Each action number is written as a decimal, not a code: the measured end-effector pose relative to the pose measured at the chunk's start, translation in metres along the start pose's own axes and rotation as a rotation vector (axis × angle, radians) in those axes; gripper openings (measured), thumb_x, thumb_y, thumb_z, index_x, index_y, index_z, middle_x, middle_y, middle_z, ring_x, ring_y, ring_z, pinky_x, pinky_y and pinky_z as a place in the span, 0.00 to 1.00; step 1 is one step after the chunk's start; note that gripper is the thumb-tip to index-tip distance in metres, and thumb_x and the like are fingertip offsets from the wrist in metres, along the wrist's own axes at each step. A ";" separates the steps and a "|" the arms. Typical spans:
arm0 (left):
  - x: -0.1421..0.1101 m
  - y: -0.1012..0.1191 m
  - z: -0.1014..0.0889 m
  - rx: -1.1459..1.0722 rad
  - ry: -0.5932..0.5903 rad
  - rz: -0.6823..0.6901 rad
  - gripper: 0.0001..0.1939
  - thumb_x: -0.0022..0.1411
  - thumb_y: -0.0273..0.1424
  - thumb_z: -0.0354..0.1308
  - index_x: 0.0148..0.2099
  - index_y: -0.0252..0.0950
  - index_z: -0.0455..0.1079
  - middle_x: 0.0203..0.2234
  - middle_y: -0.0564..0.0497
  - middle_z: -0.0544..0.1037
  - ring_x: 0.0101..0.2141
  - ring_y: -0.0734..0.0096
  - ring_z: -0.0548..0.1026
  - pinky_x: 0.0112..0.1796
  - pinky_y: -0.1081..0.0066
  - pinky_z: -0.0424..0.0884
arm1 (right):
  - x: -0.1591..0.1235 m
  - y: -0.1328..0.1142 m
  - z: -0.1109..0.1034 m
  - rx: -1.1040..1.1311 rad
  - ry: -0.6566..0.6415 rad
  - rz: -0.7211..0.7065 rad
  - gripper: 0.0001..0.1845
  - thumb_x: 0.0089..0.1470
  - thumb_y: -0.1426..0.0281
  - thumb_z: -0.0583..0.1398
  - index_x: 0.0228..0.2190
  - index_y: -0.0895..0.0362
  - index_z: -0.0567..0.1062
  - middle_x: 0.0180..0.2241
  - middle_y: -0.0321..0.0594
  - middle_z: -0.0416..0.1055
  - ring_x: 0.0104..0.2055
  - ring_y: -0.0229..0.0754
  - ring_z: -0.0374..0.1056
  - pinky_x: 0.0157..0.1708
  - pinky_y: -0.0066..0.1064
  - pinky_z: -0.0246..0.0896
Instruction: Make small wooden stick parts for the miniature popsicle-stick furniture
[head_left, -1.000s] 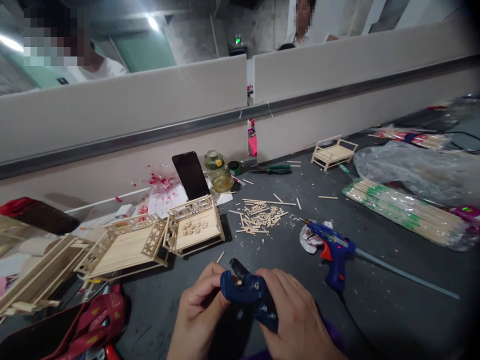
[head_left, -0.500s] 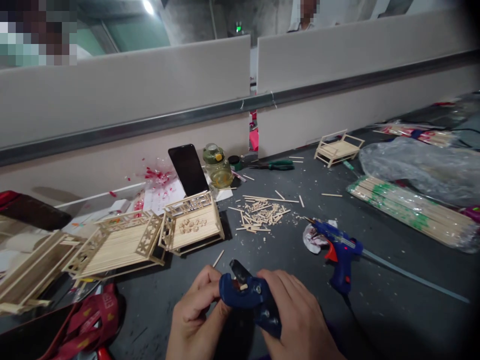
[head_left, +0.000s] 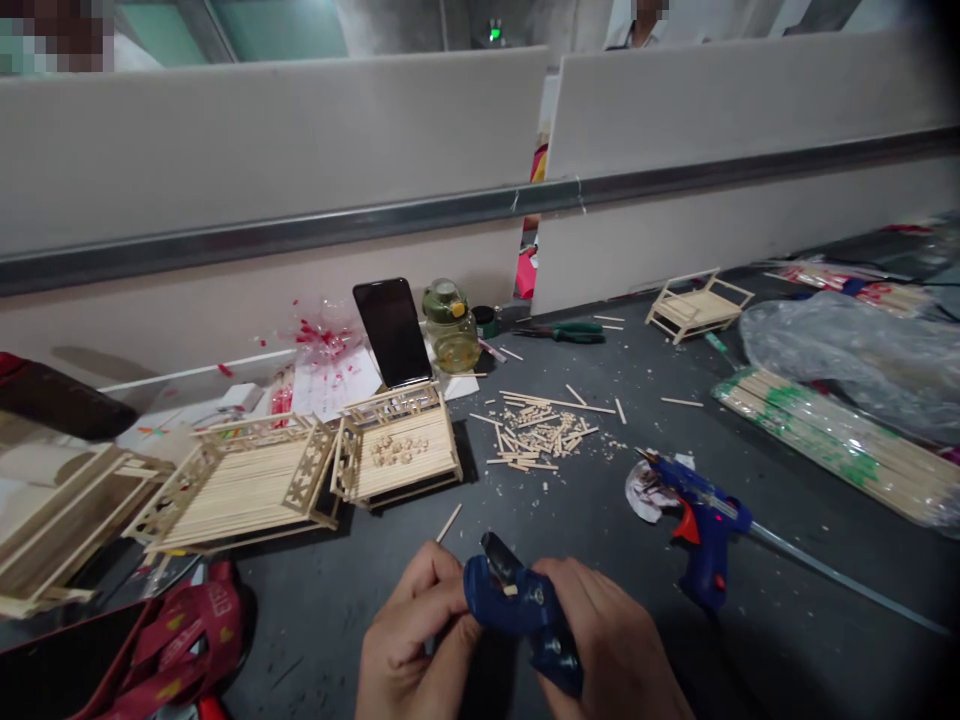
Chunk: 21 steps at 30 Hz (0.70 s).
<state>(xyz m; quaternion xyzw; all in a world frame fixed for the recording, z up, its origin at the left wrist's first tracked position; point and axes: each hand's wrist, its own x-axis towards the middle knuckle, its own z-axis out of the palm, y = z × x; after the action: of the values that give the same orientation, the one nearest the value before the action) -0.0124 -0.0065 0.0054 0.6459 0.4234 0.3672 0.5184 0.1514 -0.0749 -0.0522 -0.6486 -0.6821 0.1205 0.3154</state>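
Observation:
My right hand (head_left: 604, 635) is wrapped round the handles of a blue pipe cutter (head_left: 517, 605), whose dark blade stands above the curved lower jaw. A short pale end of wood lies in the jaw. My left hand (head_left: 420, 630) is closed just left of the jaw, thumb and fingers pinched on a thin wooden stick (head_left: 450, 522), one end of which pokes out above the knuckles. Beyond both hands lies a heap of short cut stick pieces (head_left: 540, 430) on the dark table.
Small stick-built furniture models (head_left: 405, 445) stand to the left, one holding small wooden bits. A blue glue gun (head_left: 705, 530) lies at right, near bagged sticks (head_left: 832, 430). Behind are a propped phone (head_left: 394, 330), a bottle (head_left: 452, 330), pliers (head_left: 574, 332) and a white partition (head_left: 300, 140).
The camera view has turned slightly left and down, so things sit farther right in the picture. Both hands keep about the same grip on cutter and stick.

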 end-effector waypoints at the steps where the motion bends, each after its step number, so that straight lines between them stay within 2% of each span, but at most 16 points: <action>1: 0.000 -0.001 -0.001 -0.003 0.006 -0.009 0.13 0.57 0.37 0.61 0.23 0.39 0.76 0.21 0.50 0.65 0.25 0.68 0.64 0.25 0.71 0.60 | 0.000 0.000 0.000 -0.029 -0.004 -0.024 0.22 0.39 0.73 0.55 0.41 0.56 0.67 0.32 0.43 0.73 0.32 0.48 0.70 0.34 0.35 0.64; 4: 0.001 -0.005 0.000 -0.016 0.020 -0.039 0.13 0.56 0.37 0.62 0.21 0.39 0.75 0.21 0.50 0.65 0.24 0.68 0.63 0.25 0.71 0.60 | 0.000 0.001 -0.001 -0.107 0.056 -0.123 0.25 0.44 0.73 0.55 0.48 0.58 0.63 0.37 0.46 0.74 0.36 0.48 0.71 0.38 0.36 0.66; 6: 0.001 -0.006 0.002 -0.042 0.053 -0.063 0.14 0.57 0.37 0.62 0.21 0.39 0.74 0.21 0.50 0.64 0.24 0.68 0.63 0.25 0.71 0.59 | 0.000 0.000 -0.003 -0.133 0.081 -0.114 0.26 0.45 0.72 0.54 0.49 0.57 0.61 0.38 0.46 0.74 0.37 0.49 0.72 0.38 0.37 0.66; 11: -0.002 -0.008 0.011 -0.106 0.113 -0.080 0.11 0.58 0.36 0.60 0.25 0.41 0.77 0.22 0.51 0.64 0.25 0.69 0.63 0.27 0.71 0.59 | -0.004 -0.006 -0.009 -0.134 -0.019 -0.048 0.23 0.45 0.73 0.55 0.46 0.55 0.61 0.35 0.42 0.75 0.33 0.46 0.73 0.33 0.33 0.66; 14: -0.001 -0.010 0.013 -0.096 0.063 -0.083 0.10 0.58 0.36 0.60 0.27 0.41 0.79 0.21 0.51 0.65 0.25 0.68 0.64 0.28 0.71 0.60 | -0.008 -0.009 -0.015 -0.178 -0.003 -0.002 0.23 0.44 0.74 0.55 0.45 0.55 0.62 0.34 0.43 0.76 0.31 0.45 0.73 0.30 0.31 0.65; 17: 0.002 -0.011 0.013 -0.075 0.013 -0.110 0.10 0.57 0.35 0.61 0.25 0.39 0.77 0.21 0.51 0.66 0.26 0.68 0.65 0.28 0.72 0.61 | -0.011 -0.009 -0.019 -0.203 -0.079 0.014 0.22 0.45 0.75 0.55 0.45 0.56 0.63 0.34 0.44 0.76 0.30 0.46 0.74 0.29 0.31 0.64; 21: 0.007 -0.014 0.012 -0.092 0.017 -0.154 0.12 0.56 0.35 0.61 0.23 0.37 0.75 0.21 0.52 0.66 0.26 0.69 0.65 0.28 0.73 0.60 | -0.009 -0.004 -0.020 -0.219 -0.144 0.003 0.22 0.49 0.73 0.54 0.48 0.60 0.62 0.34 0.47 0.77 0.33 0.49 0.75 0.31 0.34 0.63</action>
<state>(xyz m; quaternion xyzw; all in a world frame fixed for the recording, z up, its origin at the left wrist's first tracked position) -0.0014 -0.0029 -0.0104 0.5839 0.4586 0.3508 0.5707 0.1593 -0.0892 -0.0374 -0.6700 -0.7110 0.0919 0.1926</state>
